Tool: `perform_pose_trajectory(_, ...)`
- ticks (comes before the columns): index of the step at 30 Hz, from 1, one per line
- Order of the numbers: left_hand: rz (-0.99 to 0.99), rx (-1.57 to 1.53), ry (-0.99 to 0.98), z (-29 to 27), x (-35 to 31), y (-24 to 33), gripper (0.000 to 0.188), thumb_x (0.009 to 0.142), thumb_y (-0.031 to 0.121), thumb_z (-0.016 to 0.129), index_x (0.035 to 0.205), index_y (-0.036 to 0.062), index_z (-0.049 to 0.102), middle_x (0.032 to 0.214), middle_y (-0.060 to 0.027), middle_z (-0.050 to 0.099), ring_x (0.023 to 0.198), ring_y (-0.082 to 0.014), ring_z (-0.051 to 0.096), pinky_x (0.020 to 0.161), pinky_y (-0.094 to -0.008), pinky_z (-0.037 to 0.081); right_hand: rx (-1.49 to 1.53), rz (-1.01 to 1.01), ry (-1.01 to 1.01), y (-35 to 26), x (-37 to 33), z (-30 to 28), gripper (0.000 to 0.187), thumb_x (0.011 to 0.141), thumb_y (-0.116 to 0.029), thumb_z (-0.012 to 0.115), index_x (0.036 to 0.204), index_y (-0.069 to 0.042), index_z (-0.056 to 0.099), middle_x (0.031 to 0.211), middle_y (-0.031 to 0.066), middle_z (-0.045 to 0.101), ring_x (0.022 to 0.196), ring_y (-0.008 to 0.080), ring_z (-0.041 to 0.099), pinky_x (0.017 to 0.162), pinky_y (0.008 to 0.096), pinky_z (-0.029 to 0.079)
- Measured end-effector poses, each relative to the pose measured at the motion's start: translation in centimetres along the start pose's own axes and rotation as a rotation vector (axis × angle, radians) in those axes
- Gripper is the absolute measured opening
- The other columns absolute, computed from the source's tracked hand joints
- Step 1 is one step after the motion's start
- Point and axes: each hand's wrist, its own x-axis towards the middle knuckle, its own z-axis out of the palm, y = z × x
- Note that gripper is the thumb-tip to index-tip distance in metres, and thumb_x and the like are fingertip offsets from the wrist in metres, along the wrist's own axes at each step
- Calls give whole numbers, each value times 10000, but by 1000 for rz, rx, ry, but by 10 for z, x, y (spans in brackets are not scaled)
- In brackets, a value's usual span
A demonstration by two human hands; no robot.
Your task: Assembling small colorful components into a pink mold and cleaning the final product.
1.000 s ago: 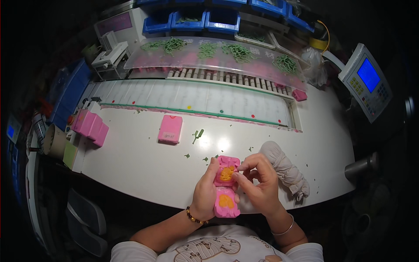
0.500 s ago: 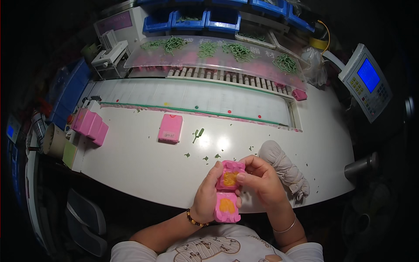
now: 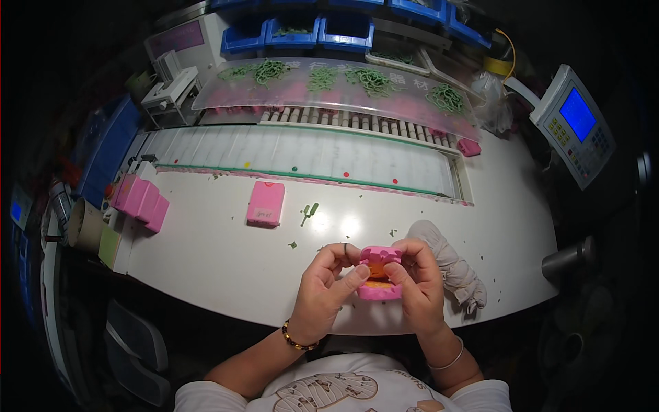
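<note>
Over the table's near edge, my left hand [image 3: 320,291] and my right hand [image 3: 422,294] grip a pink rubber mould [image 3: 379,292] from either side. Its two halves stand partly apart, and both thumbs press at the gap between them. Inside, the mould's surfaces look orange-yellow; the detail there is too small to make out. A closed pink block [image 3: 266,203] with a label lies farther off to the left. Beside that block are small green wax pieces [image 3: 309,212].
A white strip conveyor [image 3: 295,151] with coloured dots crosses behind. Beyond it, tangled green strands [image 3: 371,82] lie on a clear sheet. Stacked pink blocks [image 3: 141,200] stand left; a rolled cloth [image 3: 446,264] lies by my right hand. A control panel [image 3: 576,127] juts in at right.
The mould was spread wide, one half below the other; now its halves are folded nearer together. My left hand has shifted to its left side, and both thumbs now meet at the gap.
</note>
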Motion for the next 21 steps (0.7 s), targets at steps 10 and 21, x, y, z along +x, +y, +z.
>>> perform_pose_trajectory(10,-65,32,-82,-4,0,6,160,932,54,570,1079,-3,546,1054,-39,579,1004,-84,527,897,-248,431,-99,-118,-85,-3,3,-1,141,909,-14,586,1040,17,544,1002,73,540,885,121,545,806,251,457)
perform_pose_trajectory(21,-176,80,-7,-1,0,11,223,969,230,596,1007,10,592,856,2,615,808,-40,551,737,-195,455,1,-80,-114,-4,-3,-1,190,903,13,579,1083,20,519,1046,83,512,929,127,545,859,261,463)
